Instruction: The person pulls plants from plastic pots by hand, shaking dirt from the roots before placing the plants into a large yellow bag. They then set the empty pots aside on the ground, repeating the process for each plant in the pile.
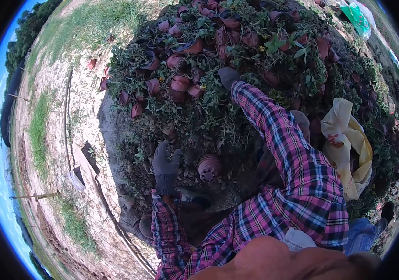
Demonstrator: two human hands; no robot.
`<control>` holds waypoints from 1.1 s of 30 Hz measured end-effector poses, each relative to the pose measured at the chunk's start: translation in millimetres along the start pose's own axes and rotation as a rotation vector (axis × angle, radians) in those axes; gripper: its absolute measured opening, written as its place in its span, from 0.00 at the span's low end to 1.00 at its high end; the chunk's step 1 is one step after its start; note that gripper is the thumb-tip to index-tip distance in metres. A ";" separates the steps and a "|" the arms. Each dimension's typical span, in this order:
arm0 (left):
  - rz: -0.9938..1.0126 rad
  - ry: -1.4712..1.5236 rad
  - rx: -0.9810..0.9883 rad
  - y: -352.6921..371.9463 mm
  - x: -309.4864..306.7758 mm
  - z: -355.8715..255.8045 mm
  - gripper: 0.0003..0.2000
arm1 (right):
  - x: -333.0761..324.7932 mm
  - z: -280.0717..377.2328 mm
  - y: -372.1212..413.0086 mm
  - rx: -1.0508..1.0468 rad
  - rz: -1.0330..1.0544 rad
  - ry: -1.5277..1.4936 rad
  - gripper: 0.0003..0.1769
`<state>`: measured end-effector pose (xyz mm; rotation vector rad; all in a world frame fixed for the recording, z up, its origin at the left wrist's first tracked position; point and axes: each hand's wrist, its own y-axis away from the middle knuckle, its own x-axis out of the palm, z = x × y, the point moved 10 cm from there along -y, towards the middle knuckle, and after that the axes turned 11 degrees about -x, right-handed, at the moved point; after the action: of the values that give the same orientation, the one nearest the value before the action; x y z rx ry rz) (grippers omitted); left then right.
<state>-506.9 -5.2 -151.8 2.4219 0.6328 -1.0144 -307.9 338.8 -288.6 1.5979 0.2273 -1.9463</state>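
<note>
My left hand [165,162], in a grey knitted glove, is low over the dark soil. Its thumb and fingers are apart, and I see nothing between them. Just to its right a reddish-brown plastic plant pot [209,168] lies tipped, its base with drainage holes facing me. My right hand [228,77], also gloved in grey, reaches far forward into the green weeds [250,65]. Its fingers are turned away and hidden, so whether it grips anything does not show. Around it lie several more reddish-brown pots [179,84], tangled among the stems.
A pale yellow sack [342,140] lies crumpled at my right. On the sandy ground at left are a long stick [108,210] and a hoe-like blade [76,178]. A green and white plastic bag [358,21] lies at the far right.
</note>
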 end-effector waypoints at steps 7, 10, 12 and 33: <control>0.271 0.622 -0.203 -6.3 48.8 29.3 0.20 | -73.9 131.4 45.4 -0.410 -0.023 -0.012 0.11; 0.417 1.164 -0.386 -9.3 71.4 22.2 0.21 | -53.4 145.7 65.5 -0.483 0.076 -0.591 0.14; 0.433 1.113 -0.138 -11.8 69.0 11.7 0.24 | -14.4 159.5 86.2 -0.373 0.225 -1.308 0.16; 0.362 1.311 -0.347 16.7 54.7 1.8 0.33 | -10.7 232.5 179.8 -1.207 0.102 -0.747 0.34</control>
<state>-464.2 -6.4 -189.8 2.4556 0.6033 0.8822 -402.3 84.3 -175.5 0.0952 0.7793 -1.6071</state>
